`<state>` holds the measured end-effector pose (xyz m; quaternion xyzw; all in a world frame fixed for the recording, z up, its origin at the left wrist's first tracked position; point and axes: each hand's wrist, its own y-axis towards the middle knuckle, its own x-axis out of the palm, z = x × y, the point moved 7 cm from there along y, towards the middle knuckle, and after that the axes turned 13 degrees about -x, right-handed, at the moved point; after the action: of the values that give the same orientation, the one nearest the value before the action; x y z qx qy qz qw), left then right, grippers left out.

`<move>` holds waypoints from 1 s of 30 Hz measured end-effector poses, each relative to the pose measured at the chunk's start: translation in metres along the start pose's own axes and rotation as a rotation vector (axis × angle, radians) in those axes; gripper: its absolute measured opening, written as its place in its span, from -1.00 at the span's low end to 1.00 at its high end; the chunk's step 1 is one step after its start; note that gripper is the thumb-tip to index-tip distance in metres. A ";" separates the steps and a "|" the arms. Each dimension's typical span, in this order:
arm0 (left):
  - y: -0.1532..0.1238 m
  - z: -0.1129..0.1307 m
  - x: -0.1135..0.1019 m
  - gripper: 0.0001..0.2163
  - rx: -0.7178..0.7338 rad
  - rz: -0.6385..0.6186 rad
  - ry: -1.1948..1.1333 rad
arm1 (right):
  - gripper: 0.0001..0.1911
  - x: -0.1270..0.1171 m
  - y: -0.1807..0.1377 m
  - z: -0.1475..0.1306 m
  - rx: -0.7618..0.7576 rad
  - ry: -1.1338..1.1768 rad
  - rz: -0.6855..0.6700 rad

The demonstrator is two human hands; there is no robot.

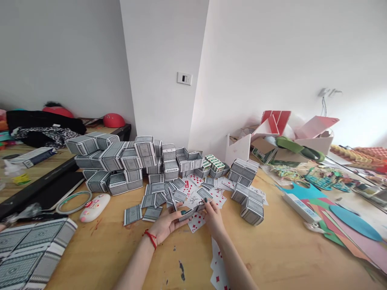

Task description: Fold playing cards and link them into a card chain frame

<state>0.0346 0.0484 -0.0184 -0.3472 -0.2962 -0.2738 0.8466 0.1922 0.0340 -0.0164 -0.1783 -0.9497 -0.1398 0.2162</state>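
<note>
Folded card piece gripped at both ends!

Left hand clasps one side, thumb on top; right hand pinches the other, the piece held over face-up playing cards on the wooden surface. Beyond, to the left, stand stacked card blocks; far right, a white power strip!

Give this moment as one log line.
left hand: folded playing-card piece, held | right hand: same piece, pinched | tabletop: computer mouse, power strip
</note>
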 end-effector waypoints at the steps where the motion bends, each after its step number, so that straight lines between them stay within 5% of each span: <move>1: 0.000 0.000 0.001 -0.60 0.001 -0.001 0.005 | -0.80 0.000 0.000 -0.001 0.001 0.012 -0.002; 30: 0.001 -0.003 -0.001 -0.60 -0.032 0.055 0.010 | -0.68 -0.009 0.000 0.005 0.001 -0.018 0.043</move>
<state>0.0359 0.0471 -0.0214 -0.3676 -0.2780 -0.2566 0.8496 0.1983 0.0333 -0.0246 -0.2000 -0.9476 -0.1330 0.2105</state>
